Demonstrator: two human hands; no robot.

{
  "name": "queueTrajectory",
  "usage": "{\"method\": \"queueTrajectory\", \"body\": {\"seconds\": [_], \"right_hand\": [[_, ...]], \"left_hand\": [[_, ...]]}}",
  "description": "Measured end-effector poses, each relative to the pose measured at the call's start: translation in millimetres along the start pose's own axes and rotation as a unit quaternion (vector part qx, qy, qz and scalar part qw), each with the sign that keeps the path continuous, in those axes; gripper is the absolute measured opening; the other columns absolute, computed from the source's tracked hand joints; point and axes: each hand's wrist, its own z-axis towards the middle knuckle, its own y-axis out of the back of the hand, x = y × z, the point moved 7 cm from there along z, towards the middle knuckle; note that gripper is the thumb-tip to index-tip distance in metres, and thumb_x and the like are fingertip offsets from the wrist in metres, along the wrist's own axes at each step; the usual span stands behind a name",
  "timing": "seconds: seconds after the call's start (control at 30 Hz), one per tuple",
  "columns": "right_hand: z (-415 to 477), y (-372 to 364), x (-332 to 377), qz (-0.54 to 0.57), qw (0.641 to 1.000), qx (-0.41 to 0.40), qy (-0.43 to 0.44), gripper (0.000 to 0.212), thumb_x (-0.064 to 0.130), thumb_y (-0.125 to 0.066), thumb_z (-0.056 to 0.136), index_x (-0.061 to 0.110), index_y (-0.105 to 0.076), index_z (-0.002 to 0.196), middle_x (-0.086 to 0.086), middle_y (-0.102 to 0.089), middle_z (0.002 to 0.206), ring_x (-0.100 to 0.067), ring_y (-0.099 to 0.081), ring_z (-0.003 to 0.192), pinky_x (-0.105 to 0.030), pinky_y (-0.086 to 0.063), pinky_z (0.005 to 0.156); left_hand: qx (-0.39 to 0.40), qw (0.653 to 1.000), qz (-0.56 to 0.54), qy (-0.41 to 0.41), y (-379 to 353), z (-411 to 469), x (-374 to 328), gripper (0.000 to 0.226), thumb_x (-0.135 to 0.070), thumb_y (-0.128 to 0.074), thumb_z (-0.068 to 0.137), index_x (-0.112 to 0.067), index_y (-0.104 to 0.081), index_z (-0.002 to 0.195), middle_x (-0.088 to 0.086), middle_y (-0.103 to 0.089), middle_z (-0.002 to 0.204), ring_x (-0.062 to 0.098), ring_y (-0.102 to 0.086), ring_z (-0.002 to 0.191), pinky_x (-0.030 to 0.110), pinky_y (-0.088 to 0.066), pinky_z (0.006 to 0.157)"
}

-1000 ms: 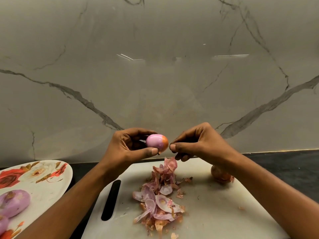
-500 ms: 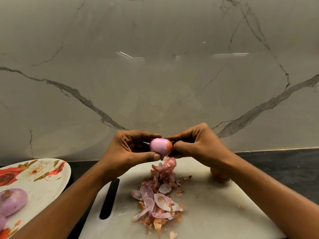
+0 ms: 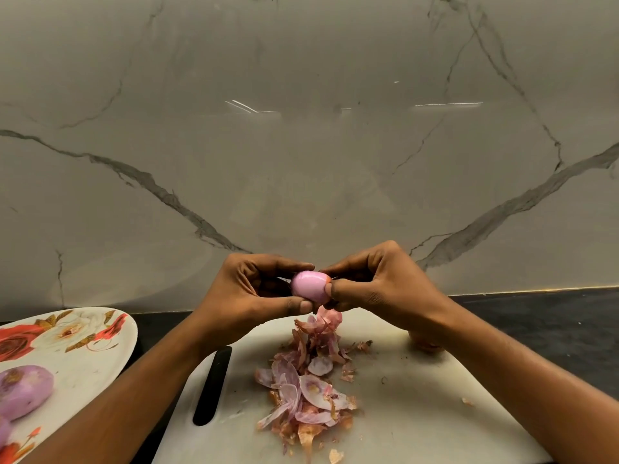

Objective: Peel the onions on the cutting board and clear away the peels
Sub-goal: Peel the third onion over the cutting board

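Nearest, the pile of peels (image 3: 308, 390) lies on the white cutting board (image 3: 418, 430), pink and papery brown. It runs from the near edge up the middle toward the hands, with a few stray flakes off to the right. None of it looks cleared yet. The board's black handle slot (image 3: 212, 385) sits by its left edge. Left of the board, on the dark counter (image 3: 536, 316), a flowered plate (image 3: 83, 363) carries a peeled onion (image 3: 25, 390). Part of a second one (image 3: 3, 433) is cut off at the picture's edge, so at least two seem done.

Over the middle of the board, held in the air, is the small onion (image 3: 310, 287), smooth and pink over nearly all of its surface. The left hand (image 3: 254, 293) grips it, thumb underneath and fingers curled over the top. The right hand (image 3: 378, 286) pinches its right end between thumb and forefinger, just where a scrap of orange skin (image 3: 327, 280) remains. By the look of it, this one is almost finished.

Behind the right wrist, toward the far right corner of the board, an unpeeled onion (image 3: 423, 344) rests with its brown skin on, mostly hidden. That one is left to peel, and then the pile has to go. Beyond the counter's far edge rises the grey marble wall (image 3: 301, 128)
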Motion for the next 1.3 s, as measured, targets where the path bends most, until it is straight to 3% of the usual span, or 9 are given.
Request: {"method": "queueTrajectory", "body": {"seconds": [0.2,0.3,0.37,0.43,0.63,0.73,0.83,1.03,1.3], "right_hand": [[-1,-2,3,0.0,1.0,0.025,0.006,0.024,0.034,-0.08,0.083,0.025,-0.083,0.105,-0.003,-0.083,0.09,-0.025,-0.08,0.086,-0.042,-0.067,0.08],[2,1,-1,-0.029,0.999,0.01,0.01,0.019,0.014,-0.074,0.093,0.019,-0.083,0.109,-0.003,-0.083,0.093,-0.023,-0.08,0.086,-0.04,-0.067,0.081],[3,5,-4,-0.04,0.999,-0.011,0.009,0.028,-0.001,-0.065,0.096,0.013,-0.082,0.112,-0.004,-0.083,0.096,-0.022,-0.081,0.087,-0.04,-0.067,0.082],[4,4,-3,-0.037,0.999,-0.01,0.013,0.029,-0.003,-0.064,0.097,0.012,-0.081,0.115,-0.004,-0.083,0.099,-0.02,-0.081,0.088,-0.038,-0.067,0.083],[3,11,-2,-0.022,0.997,-0.069,0.03,0.018,0.008,-0.073,0.096,0.011,-0.081,0.111,-0.003,-0.082,0.094,-0.017,-0.081,0.085,-0.039,-0.068,0.08],[0,9,3,-0.064,0.994,-0.07,0.057,0.017,0.021,-0.083,0.09,0.015,-0.084,0.106,0.002,-0.082,0.088,-0.016,-0.079,0.08,-0.037,-0.068,0.074],[0,6,2,-0.11,0.988,-0.083,0.069,0.015,0.021,-0.084,0.089,0.018,-0.084,0.104,0.006,-0.081,0.086,-0.012,-0.078,0.078,-0.034,-0.067,0.073],[2,8,4,-0.123,0.985,-0.097,0.077,0.011,0.024,-0.083,0.089,0.02,-0.084,0.099,0.012,-0.079,0.083,-0.005,-0.075,0.075,-0.018,-0.061,0.068],[0,7,5,-0.132,0.981,-0.112,0.084,0.009,0.028,-0.082,0.089,0.018,-0.083,0.091,0.009,-0.076,0.077,-0.009,-0.072,0.072,-0.022,-0.062,0.066]], "left_hand": [[0.005,1.0,0.009,0.01,1,-1,3,0.051,-0.003,-0.089,0.07,-0.006,-0.075,0.119,0.008,-0.081,0.11,0.031,-0.08,0.097,0.038,-0.065,0.085],[0.003,1.0,-0.006,0.015,1,-1,3,0.051,-0.002,-0.088,0.069,-0.005,-0.075,0.118,0.009,-0.081,0.11,0.032,-0.079,0.097,0.039,-0.066,0.085],[-0.003,1.0,-0.019,0.018,3,-1,4,0.051,-0.001,-0.088,0.068,-0.005,-0.075,0.117,0.011,-0.081,0.109,0.033,-0.079,0.097,0.039,-0.066,0.084],[-0.012,1.0,-0.021,0.012,5,0,4,0.051,-0.001,-0.088,0.068,-0.005,-0.075,0.117,0.011,-0.081,0.109,0.033,-0.079,0.098,0.038,-0.066,0.084],[-0.055,0.998,0.02,0.0,14,1,6,0.052,-0.007,-0.091,0.065,-0.006,-0.076,0.115,0.008,-0.081,0.107,0.03,-0.08,0.093,0.042,-0.067,0.08],[-0.06,0.995,0.081,-0.028,10,1,4,0.053,-0.015,-0.094,0.066,-0.006,-0.077,0.115,0.005,-0.081,0.107,0.025,-0.081,0.092,0.04,-0.067,0.08],[-0.065,0.99,0.115,-0.054,8,0,1,0.052,-0.017,-0.095,0.067,-0.007,-0.078,0.114,0.003,-0.081,0.106,0.02,-0.081,0.091,0.037,-0.067,0.079],[-0.074,0.989,0.107,-0.065,7,1,0,0.05,-0.014,-0.095,0.067,-0.007,-0.078,0.113,0.003,-0.081,0.107,0.02,-0.081,0.093,0.037,-0.067,0.081],[-0.072,0.989,0.103,-0.077,4,1,-2,0.049,-0.017,-0.094,0.068,-0.008,-0.077,0.113,0.0,-0.081,0.109,0.018,-0.08,0.097,0.033,-0.066,0.082]]}}
